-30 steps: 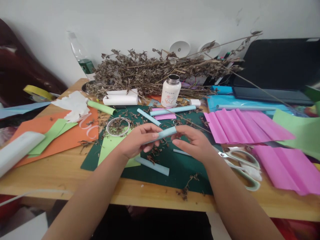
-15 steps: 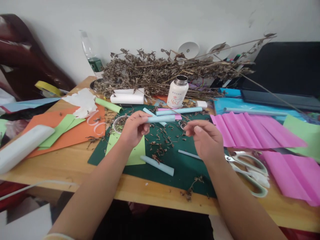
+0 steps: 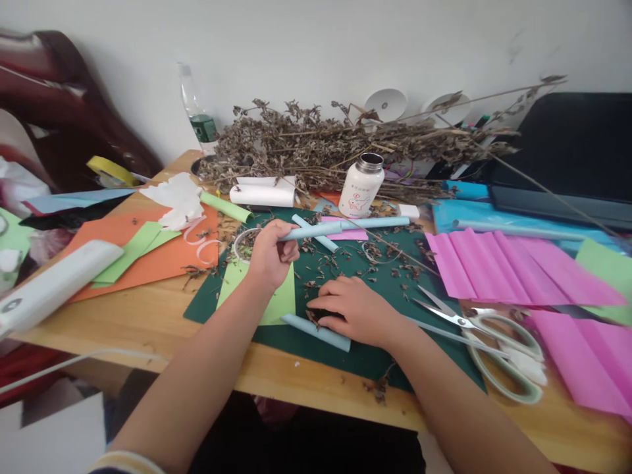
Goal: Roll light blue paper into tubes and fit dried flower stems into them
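My left hand (image 3: 269,253) is closed around one end of a light blue rolled paper tube (image 3: 316,230), holding it level above the dark green cutting mat (image 3: 375,352). My right hand (image 3: 353,309) is lowered onto the mat, fingers curled over dry crumbs and touching the upper edge of another light blue paper tube (image 3: 316,331) that lies near the mat's front edge. Whether the right fingers grip anything is hidden. More blue tubes (image 3: 380,222) lie at the back of the mat.
Open scissors (image 3: 486,332) lie right of my right hand. Pleated pink paper (image 3: 498,266) covers the right side. A white bottle (image 3: 362,187), a heap of dried branches (image 3: 345,141), white paper rolls (image 3: 261,195), a tape ring (image 3: 240,242), orange and green sheets (image 3: 138,247) are around.
My right hand let go of the tube and dropped down to the mat beside the lower blue tube. My left hand kept the tube and lifted it left and back. The view shifted left.
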The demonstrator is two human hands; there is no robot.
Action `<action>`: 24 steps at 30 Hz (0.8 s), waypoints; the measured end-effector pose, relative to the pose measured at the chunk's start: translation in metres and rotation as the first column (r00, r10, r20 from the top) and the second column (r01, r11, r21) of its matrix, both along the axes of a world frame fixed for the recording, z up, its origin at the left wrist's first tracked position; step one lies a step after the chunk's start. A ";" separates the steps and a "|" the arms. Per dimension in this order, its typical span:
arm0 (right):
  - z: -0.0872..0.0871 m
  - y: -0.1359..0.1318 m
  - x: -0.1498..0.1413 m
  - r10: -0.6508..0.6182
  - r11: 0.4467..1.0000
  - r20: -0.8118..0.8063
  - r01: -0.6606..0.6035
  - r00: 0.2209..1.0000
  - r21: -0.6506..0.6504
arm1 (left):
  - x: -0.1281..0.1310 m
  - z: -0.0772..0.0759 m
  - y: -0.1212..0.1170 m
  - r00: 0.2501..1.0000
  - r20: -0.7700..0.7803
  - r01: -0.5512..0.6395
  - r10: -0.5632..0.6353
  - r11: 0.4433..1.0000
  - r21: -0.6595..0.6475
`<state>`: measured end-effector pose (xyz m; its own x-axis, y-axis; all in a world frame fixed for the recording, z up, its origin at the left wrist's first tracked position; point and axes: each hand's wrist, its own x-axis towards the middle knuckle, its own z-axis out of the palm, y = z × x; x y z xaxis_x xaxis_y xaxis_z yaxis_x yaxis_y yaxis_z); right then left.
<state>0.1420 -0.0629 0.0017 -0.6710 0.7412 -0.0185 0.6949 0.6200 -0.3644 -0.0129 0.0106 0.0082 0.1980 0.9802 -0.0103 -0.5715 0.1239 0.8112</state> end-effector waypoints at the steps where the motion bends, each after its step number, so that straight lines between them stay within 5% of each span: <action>1: 0.000 0.000 -0.001 0.003 1.000 0.003 -0.003 1.000 0.001 | 0.000 -0.001 0.000 1.000 -0.007 0.004 -0.005 1.000 -0.001; 24: -0.004 -0.002 -0.013 -0.018 0.999 0.024 0.017 1.000 0.040 | 0.001 -0.003 0.002 0.999 -0.033 0.012 -0.011 1.000 0.021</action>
<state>0.1286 -0.0650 -0.0024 -0.6576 0.7533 -0.0048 0.7141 0.6213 -0.3226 -0.0116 0.0123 0.0056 0.2094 0.9778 0.0033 -0.5429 0.1135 0.8321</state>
